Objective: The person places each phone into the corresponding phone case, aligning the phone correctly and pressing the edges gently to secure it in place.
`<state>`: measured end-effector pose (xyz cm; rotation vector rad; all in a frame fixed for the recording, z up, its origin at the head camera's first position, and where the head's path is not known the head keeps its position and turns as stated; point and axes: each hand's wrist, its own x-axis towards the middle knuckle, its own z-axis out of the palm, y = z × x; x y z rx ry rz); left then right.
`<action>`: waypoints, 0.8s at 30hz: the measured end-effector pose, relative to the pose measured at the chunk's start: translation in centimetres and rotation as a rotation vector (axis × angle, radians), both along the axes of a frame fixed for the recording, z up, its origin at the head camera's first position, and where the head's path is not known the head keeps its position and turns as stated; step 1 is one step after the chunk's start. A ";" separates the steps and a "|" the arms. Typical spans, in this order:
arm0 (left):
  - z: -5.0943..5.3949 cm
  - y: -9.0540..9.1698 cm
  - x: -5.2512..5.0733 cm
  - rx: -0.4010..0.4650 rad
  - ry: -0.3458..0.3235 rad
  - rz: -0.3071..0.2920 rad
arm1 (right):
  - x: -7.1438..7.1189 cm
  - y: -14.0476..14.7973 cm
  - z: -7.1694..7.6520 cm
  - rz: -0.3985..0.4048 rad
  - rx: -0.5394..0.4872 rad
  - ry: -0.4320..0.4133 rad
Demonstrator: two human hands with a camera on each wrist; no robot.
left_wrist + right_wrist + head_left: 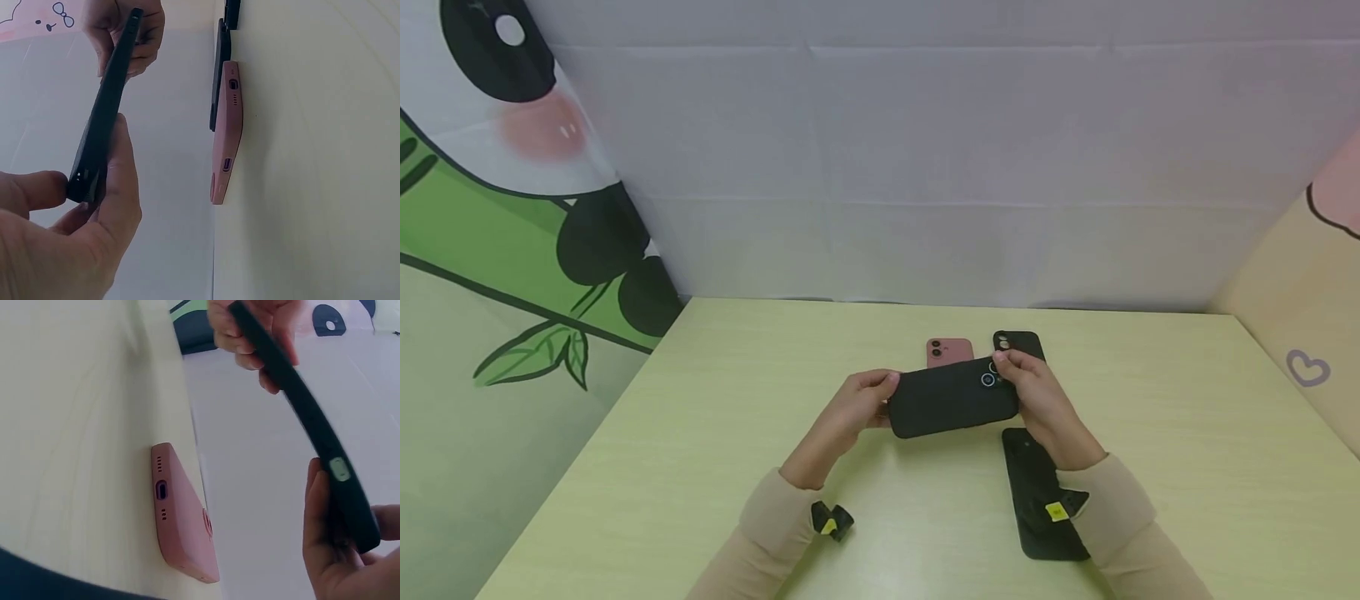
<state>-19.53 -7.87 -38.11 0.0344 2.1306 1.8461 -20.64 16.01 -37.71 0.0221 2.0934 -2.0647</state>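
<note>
A black phone case (951, 400) with ringed camera lenses is held level above the table, its back toward the head camera. Whether a phone sits inside, I cannot tell. My left hand (865, 398) pinches its left end, thumb on the back and fingers behind. At the camera end, my right hand (1033, 396) grips it the same way. Seen edge-on in the right wrist view, the case (306, 412) looks slightly bowed, with a pale slot in its side. Just beyond it lie a pink phone (949, 351) and another black phone (1021, 342), both partly covered.
A larger dark phone (1037, 508) lies flat near the front, partly beneath the right forearm. The pale table (737, 358) meets a white cloth backdrop (865, 167) at its far edge. Cartoon-printed panels flank both sides. Small black-and-yellow devices (832, 522) sit at the wrists.
</note>
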 end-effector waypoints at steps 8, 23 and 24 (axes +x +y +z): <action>-0.3 -0.2 -0.2 -0.015 0.046 0.055 | 0.2 0.1 0.4 -0.012 -0.075 -0.054; 0.2 -0.1 0.0 -0.130 0.137 0.212 | 0.5 0.0 1.0 0.015 -0.090 -0.067; 0.2 -0.1 0.0 -0.140 0.139 0.219 | 0.5 0.0 1.0 0.018 -0.089 -0.064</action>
